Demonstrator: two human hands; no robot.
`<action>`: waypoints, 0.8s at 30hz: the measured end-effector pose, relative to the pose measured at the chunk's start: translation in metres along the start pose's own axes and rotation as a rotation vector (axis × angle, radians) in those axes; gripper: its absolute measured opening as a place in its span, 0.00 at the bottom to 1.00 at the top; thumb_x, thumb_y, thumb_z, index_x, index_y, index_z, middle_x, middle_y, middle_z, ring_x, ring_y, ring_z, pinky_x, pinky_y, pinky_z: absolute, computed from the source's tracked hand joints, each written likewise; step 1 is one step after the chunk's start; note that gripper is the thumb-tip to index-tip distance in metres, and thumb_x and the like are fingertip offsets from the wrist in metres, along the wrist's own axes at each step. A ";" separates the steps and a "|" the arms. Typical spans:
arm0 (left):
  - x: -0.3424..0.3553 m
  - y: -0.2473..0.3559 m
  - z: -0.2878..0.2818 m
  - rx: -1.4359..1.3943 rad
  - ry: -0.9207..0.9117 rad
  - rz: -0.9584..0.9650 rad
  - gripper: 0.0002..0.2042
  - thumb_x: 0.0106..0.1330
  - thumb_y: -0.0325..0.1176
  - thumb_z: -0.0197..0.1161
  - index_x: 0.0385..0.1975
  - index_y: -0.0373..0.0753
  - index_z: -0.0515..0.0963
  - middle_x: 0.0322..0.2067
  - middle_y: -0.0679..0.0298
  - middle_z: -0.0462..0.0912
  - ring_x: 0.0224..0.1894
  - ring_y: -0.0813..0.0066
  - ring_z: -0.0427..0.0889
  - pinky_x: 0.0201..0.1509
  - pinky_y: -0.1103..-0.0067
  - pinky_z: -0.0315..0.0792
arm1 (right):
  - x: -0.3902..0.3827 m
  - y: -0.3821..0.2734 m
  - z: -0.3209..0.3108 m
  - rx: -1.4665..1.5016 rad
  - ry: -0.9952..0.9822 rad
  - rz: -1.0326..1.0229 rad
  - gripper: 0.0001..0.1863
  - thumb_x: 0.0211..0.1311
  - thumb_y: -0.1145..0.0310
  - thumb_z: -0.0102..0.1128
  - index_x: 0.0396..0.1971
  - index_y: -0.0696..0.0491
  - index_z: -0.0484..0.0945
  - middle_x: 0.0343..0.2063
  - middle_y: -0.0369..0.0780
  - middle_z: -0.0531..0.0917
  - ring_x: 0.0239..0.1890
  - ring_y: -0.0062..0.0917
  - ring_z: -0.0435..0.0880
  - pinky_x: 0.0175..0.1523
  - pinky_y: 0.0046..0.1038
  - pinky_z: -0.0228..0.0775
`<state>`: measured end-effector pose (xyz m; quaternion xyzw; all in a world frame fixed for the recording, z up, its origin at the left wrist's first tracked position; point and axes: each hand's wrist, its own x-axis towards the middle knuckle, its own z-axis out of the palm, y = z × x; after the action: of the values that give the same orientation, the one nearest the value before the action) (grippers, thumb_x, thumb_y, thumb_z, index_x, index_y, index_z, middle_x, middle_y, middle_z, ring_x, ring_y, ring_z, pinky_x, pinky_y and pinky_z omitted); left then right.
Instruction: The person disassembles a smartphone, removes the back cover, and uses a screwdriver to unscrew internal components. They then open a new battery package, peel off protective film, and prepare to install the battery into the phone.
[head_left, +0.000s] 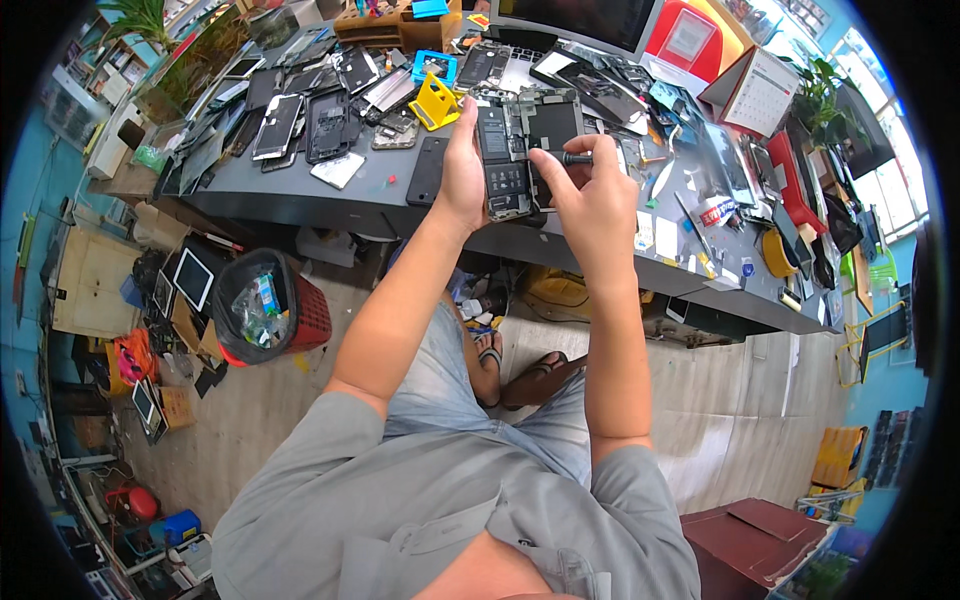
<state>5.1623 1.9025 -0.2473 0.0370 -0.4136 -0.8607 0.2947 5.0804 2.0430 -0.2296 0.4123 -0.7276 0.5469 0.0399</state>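
An opened smartphone (pixel 507 178), its dark battery and inner parts bare, stands tilted at the desk's near edge. My left hand (pixel 464 178) is closed around its left side, thumb up along the edge. My right hand (pixel 597 195) pinches a thin dark tool (pixel 577 158), which looks like a small screwdriver, by the phone's right side. The tool's tip is hidden behind my thumb. Just behind the phone lies another dark opened phone part (pixel 556 120); I cannot tell whether the two are joined. A black phone back (pixel 428 170) rests left of my left hand.
Several loose phones and parts (pixel 330 125) crowd the desk's left side. A yellow phone stand (pixel 436 102) and a blue stand (pixel 434 67) are behind my left hand. Right are a white tape roll (pixel 716 210) and a desk calendar (pixel 752 92). A red bin (pixel 312 312) stands below.
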 end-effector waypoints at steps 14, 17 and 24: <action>0.008 -0.004 -0.006 -0.087 -0.001 0.028 0.36 0.90 0.62 0.34 0.69 0.33 0.75 0.59 0.49 0.88 0.58 0.56 0.92 0.63 0.60 0.89 | -0.012 0.000 0.002 0.114 0.103 -0.020 0.20 0.70 0.72 0.78 0.54 0.59 0.78 0.38 0.50 0.92 0.32 0.34 0.94 0.35 0.34 0.83; 0.009 -0.005 -0.009 -0.118 -0.023 0.019 0.36 0.90 0.62 0.34 0.70 0.34 0.75 0.59 0.49 0.88 0.59 0.54 0.92 0.65 0.57 0.88 | -0.023 0.003 -0.002 0.117 0.104 -0.001 0.20 0.69 0.72 0.78 0.55 0.59 0.79 0.38 0.49 0.93 0.31 0.34 0.94 0.35 0.35 0.83; 0.010 -0.005 -0.007 -0.172 0.042 0.054 0.38 0.89 0.63 0.34 0.74 0.33 0.72 0.64 0.47 0.86 0.63 0.51 0.90 0.70 0.55 0.85 | -0.051 0.010 -0.006 0.113 0.112 -0.026 0.21 0.69 0.74 0.77 0.56 0.60 0.78 0.43 0.49 0.92 0.31 0.35 0.94 0.34 0.34 0.84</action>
<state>5.1541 1.8945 -0.2541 0.0182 -0.3329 -0.8836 0.3286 5.1050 2.0766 -0.2605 0.3920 -0.6868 0.6087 0.0647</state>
